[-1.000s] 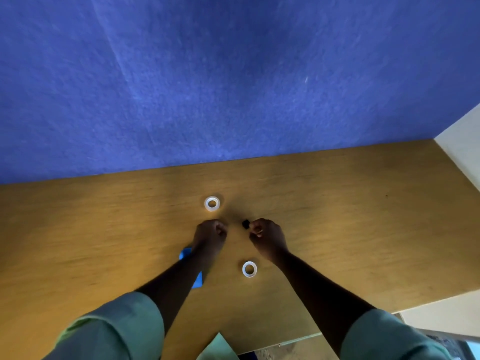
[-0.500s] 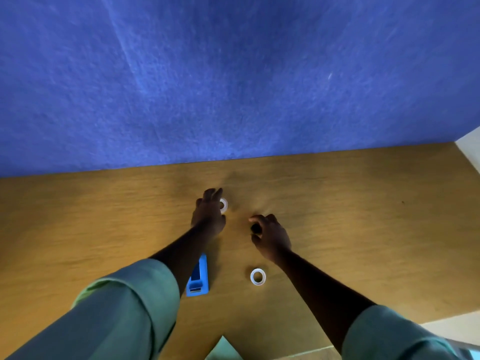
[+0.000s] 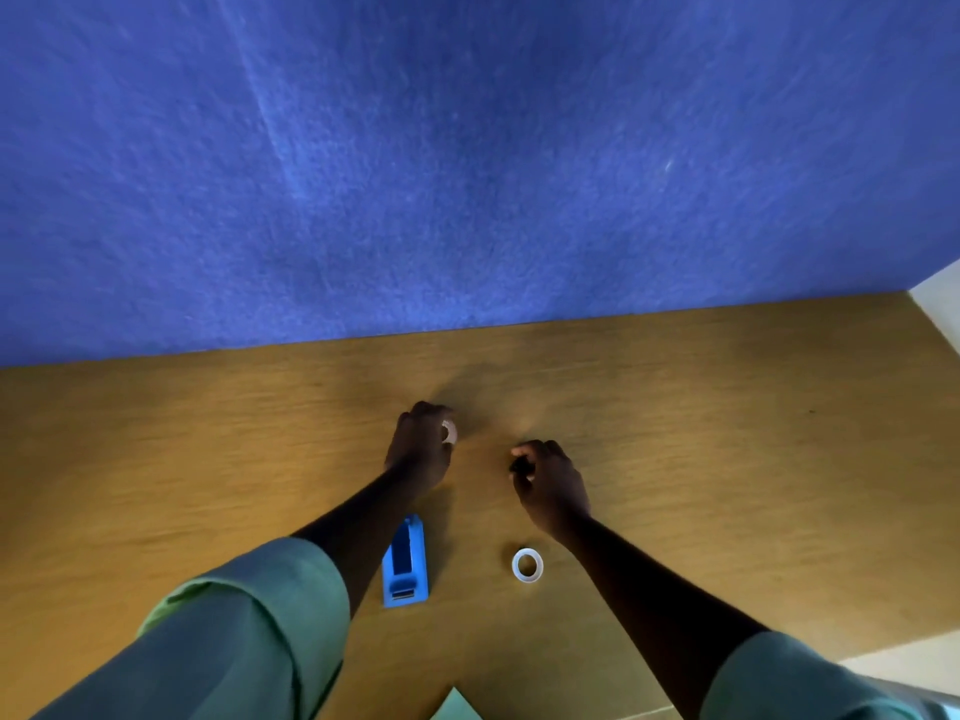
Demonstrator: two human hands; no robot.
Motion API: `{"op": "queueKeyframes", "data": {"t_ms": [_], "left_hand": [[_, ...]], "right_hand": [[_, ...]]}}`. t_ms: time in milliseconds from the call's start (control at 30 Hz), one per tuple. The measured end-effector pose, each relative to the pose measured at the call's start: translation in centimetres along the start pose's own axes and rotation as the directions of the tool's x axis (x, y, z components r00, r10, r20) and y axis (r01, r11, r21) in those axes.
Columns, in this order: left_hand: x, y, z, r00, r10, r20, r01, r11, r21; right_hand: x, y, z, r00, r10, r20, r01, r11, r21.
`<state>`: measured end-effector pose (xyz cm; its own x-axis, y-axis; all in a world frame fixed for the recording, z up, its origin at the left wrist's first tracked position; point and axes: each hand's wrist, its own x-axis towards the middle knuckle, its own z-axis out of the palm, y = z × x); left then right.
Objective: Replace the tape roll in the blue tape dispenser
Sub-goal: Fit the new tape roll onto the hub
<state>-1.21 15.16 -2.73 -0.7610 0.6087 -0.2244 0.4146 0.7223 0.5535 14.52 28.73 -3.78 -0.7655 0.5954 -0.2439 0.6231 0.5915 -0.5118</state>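
Note:
The blue tape dispenser [image 3: 405,563] lies on the wooden table [image 3: 727,459], near me, with no roll in it. My left hand [image 3: 422,449] is farther out, its fingers closed around a white tape roll [image 3: 449,432] that is mostly hidden by them. My right hand [image 3: 548,480] hovers to the right with a small black spindle [image 3: 518,466] pinched in its fingertips. A second white ring, thin like an empty core [image 3: 527,565], lies flat on the table to the right of the dispenser.
A blue felt wall [image 3: 467,148] rises straight behind the table's far edge. A white surface [image 3: 940,304] borders the table at the right. Green sleeves cover both forearms near me.
My left hand reached forward from the dispenser and closed on the far white roll. The dispenser now lies uncovered. My right hand kept the black spindle.

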Motion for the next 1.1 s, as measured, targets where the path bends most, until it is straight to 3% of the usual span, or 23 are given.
{"op": "queueKeyframes", "data": {"t_ms": [200,400,533,733,967,1100], "left_hand": [[-3.3,0.8,-0.7,0.995,-0.077,0.056,0.094,0.901,-0.424],[-7.0,1.4,-1.6,0.993,-0.096,0.075,0.121,0.774,-0.622],[-9.7,1.8,-3.4,0.993,-0.084,0.079,0.115,0.676,-0.728],[-11.7,2.5,-4.7,0.993,0.014,0.119,0.091,0.554,-0.827],[-12.3,1.8,-4.5,0.988,0.034,0.153,0.11,0.54,-0.834],[-12.5,1.5,-4.5,0.985,0.037,0.169,0.126,0.514,-0.849]], "right_hand": [[-1.7,-0.7,0.0,0.994,0.086,-0.072,-0.053,0.925,0.376],[-4.0,-3.3,-0.4,0.988,-0.066,-0.138,0.126,0.86,0.495],[-5.8,-5.5,-1.3,0.986,-0.11,-0.123,0.161,0.806,0.569],[-7.5,-6.2,-2.1,0.992,-0.051,-0.111,0.115,0.697,0.708],[-8.2,-5.9,-1.8,0.981,-0.112,-0.159,0.191,0.713,0.675],[-8.3,-6.0,-1.8,0.988,-0.089,-0.13,0.154,0.716,0.681]]}}
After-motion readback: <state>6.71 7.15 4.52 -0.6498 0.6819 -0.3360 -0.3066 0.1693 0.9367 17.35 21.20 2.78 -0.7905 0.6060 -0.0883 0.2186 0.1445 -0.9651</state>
